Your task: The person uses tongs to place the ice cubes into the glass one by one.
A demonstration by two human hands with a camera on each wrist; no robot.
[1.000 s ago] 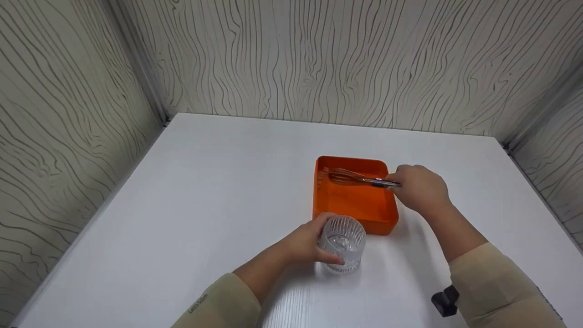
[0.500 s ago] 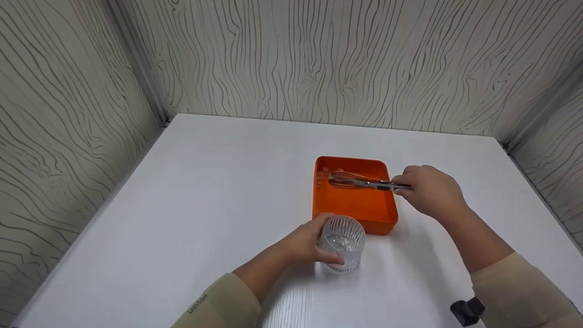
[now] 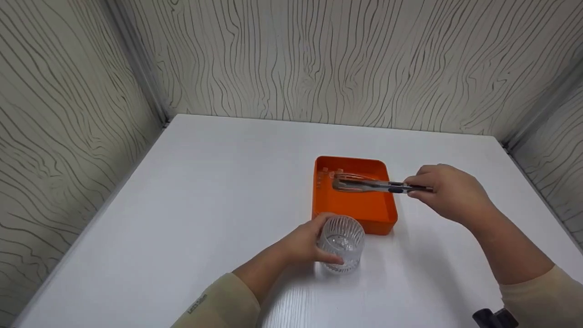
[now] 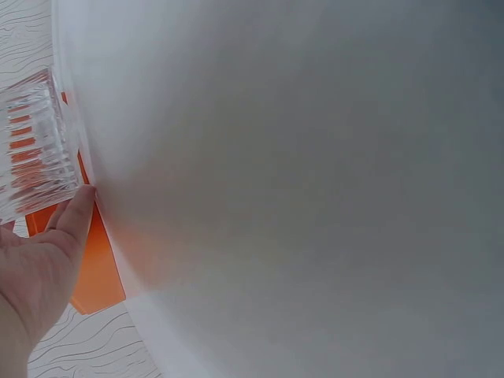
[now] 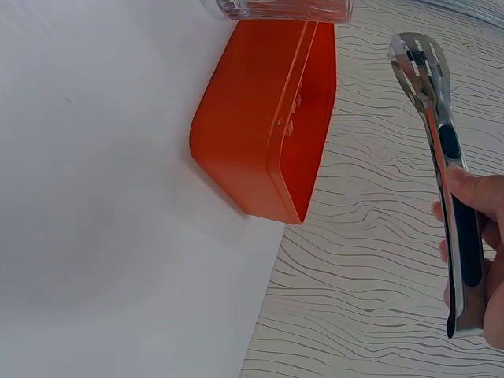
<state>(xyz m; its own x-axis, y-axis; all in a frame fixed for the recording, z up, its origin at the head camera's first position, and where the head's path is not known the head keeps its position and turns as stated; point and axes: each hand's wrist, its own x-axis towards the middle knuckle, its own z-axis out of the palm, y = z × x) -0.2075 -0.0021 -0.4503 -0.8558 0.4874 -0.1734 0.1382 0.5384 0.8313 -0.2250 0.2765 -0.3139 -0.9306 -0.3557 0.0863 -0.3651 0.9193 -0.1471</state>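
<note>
My left hand (image 3: 306, 241) curls round a ribbed clear glass (image 3: 342, 246), which stands upright on the white table in front of the orange tray (image 3: 386, 228). Thumb and fingers lie on the glass's left side. Steel tongs (image 5: 445, 150) with dark grip pads are in my right hand (image 3: 455, 193), held by the handle end. Their slotted head is over the tray in the head view, the two arms close together. Whether anything is between the tips I cannot tell. Several small clear pieces (image 3: 325, 172) lie in the tray's far left corner.
The white table (image 3: 218, 182) reaches back to wood-grain patterned panels (image 3: 291, 64) at the rear and both sides. A small black device (image 3: 494, 317) is by the right sleeve.
My right hand has moved to the right and slightly nearer with the tongs, drawing their head a little rightward above the tray. The left hand and glass have stayed in place.
</note>
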